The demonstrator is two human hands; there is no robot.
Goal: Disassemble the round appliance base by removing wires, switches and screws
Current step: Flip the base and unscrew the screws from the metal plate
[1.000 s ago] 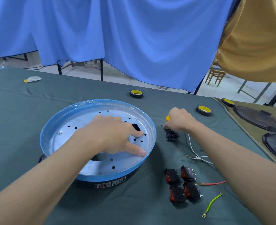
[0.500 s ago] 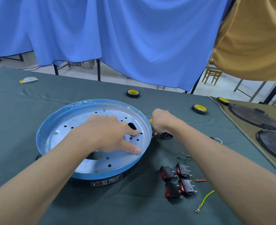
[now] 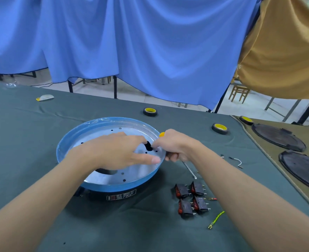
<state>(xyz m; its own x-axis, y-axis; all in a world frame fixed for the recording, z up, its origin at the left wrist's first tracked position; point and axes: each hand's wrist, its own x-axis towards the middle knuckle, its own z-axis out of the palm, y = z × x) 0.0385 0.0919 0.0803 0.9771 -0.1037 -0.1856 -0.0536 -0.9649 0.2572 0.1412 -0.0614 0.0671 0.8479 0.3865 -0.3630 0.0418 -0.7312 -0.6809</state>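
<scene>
The round appliance base (image 3: 102, 185) has a blue rim and a perforated silver plate, and it sits on the green cloth in front of me. My left hand (image 3: 117, 151) rests flat on the plate with fingers spread. My right hand (image 3: 175, 146) is at the base's right rim and grips a screwdriver (image 3: 190, 169). The yellow handle end pokes out above the fist and the metal shaft points down to the right. Its fingertips reach the dark oval slot (image 3: 148, 146) in the plate. Several black rocker switches (image 3: 191, 199) with red faces lie to the right of the base.
A green-yellow wire (image 3: 216, 219), a red-tipped wire (image 3: 211, 198) and a white wire (image 3: 238, 161) lie loose on the cloth. Three tape rolls (image 3: 150, 111) (image 3: 220, 128) (image 3: 246, 120) sit farther back. Two black round covers (image 3: 277, 137) (image 3: 302, 170) lie at the right.
My right hand has moved left from the cloth to the base's right rim, carrying the screwdriver. The left hand has stayed on the plate.
</scene>
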